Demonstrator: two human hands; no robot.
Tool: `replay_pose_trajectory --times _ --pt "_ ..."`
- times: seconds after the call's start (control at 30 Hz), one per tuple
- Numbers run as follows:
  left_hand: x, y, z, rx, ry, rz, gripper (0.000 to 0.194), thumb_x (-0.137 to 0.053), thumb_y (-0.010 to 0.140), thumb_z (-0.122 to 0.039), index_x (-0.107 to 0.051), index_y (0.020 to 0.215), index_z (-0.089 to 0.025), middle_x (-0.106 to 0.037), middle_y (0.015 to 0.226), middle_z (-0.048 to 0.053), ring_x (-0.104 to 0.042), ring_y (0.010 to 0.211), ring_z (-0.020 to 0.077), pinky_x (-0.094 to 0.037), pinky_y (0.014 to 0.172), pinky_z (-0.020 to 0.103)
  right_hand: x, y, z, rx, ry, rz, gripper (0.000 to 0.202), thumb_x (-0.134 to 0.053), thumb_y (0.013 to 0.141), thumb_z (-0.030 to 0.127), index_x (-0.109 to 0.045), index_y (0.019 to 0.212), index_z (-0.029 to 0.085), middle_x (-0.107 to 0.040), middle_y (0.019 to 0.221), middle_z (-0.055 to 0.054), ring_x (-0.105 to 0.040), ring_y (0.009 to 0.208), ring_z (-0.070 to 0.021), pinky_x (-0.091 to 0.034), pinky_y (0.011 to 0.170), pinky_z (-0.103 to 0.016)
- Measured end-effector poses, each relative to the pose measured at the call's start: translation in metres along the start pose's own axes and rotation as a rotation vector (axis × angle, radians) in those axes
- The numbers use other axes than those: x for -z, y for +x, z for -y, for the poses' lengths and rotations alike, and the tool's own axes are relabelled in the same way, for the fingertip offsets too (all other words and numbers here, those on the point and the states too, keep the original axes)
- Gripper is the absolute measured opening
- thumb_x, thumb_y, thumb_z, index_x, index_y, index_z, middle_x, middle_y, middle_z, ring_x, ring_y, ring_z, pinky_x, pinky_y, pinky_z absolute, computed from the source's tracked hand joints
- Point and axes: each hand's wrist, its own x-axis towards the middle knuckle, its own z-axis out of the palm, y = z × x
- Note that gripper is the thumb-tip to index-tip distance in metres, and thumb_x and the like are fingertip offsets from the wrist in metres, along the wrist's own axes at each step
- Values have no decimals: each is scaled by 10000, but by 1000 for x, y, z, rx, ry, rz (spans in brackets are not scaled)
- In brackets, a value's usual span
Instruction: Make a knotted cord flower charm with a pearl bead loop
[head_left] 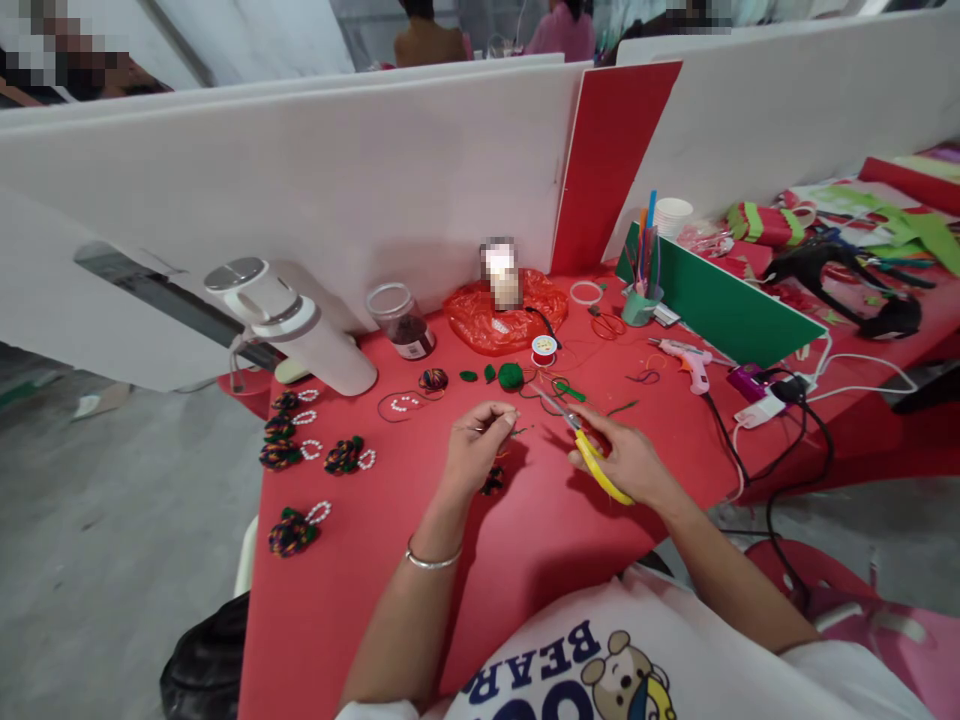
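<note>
Two tapered metal blades (557, 404) top yellow scissors (592, 462) in the right hand (628, 455).

We are seeing diffuse light; shadows are darkening the tabletop (555, 530) under our right hand (628, 455), pixelation is masking a bright patch (501, 262) beyond, edges are stretching.

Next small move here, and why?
Probably bring the scissors closer to the left hand: its fingers are pinched together, the right hand holds the scissors with blades still apart from that pinch, and a dark yarn bundle shows just below.
</note>
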Motion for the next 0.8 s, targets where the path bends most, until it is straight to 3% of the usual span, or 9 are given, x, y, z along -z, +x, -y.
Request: replay_pose_trajectory --times 0.07,0.2,0.4,0.5,0.6,0.67,0.7,0.73,0.8 --pt "1 1 -1 6 -22 -36 326 -831 689 -460 -710 766 -168 -522 577 -45 -406 456 49 -328 439 182 8 -1 -11 -125 -127 -74 691 -647 846 599 -548 1459 295 -787 955 -53 -740 829 -250 -507 654 -291" --pt "1 3 -2 31 -57 -80 341 -861 645 -449 -717 767 -165 -529 571 -48 -398 438 43 -311 416 177 23 -2 -39 -338 -356 -194 740 -561 863 696 -547 1454 250 -778 1056 -115 -735 950 -308 -474 631 -300" --pt "2 5 0 49 -94 -105 323 -872 630 -429 -723 748 -167 -532 562 -43 -394 434 43 -298 411 180 26 -2 -74 -358 -527 -163 723 -558 829 749 -630 1341 244 -749 1077 -157 -715 943 -334 -467 631 -334" --pt "4 5 3 32 -76 -107 282 -851 668 -417 -749 766 -173 -540 575 -35 -393 454 49 -305 428 191 24 -1 -92 -359 -574 -207 594 -578 880 627 -669 1284 201 -736 1030 -187 -700 935 -334 -465 648 -355" --pt "6 5 5 -36 -21 -92 214 -822 721 -387 -767 749 -182 -569 638 -13 -427 513 61 -347 479 207 27 1 -97 -269 -597 -316 528 -624 891 473 -658 1308 152 -704 1114 -233 -659 1036 -368 -489 759 -424" --pt "6 7 5 -101 20 -96 175 -807 744 -361 -775 734 -190 -600 704 5 -461 565 71 -370 519 216 27 4 -83 -202 -499 -395 467 -668 858 398 -685 1251 147 -661 1228 -247 -609 1136 -397 -490 857 -490" --pt "6 7 4 -127 36 -105 161 -802 750 -352 -780 732 -194 -609 725 11 -471 582 76 -374 532 220 25 6 -70 -173 -333 -416 415 -665 855 374 -695 1208 157 -661 1241 -223 -610 1142 -376 -499 883 -491" --pt "6 8 4 -144 50 -117 152 -799 752 -347 -785 734 -197 -613 733 14 -474 590 80 -373 536 225 21 8 -53 -148 -99 -395 355 -646 867 372 -704 1155 172 -678 1208 -187 -641 1089 -332 -523 872 -469" --pt "6 9 2 -153 72 -144 152 -794 753 -352 -793 745 -200 -610 727 15 -469 590 88 -368 538 235 5 13 -12 -122 465 -204 325 -651 866 439 -692 1090 207 -707 1116 -116 -693 932 -258 -580 769 -415"
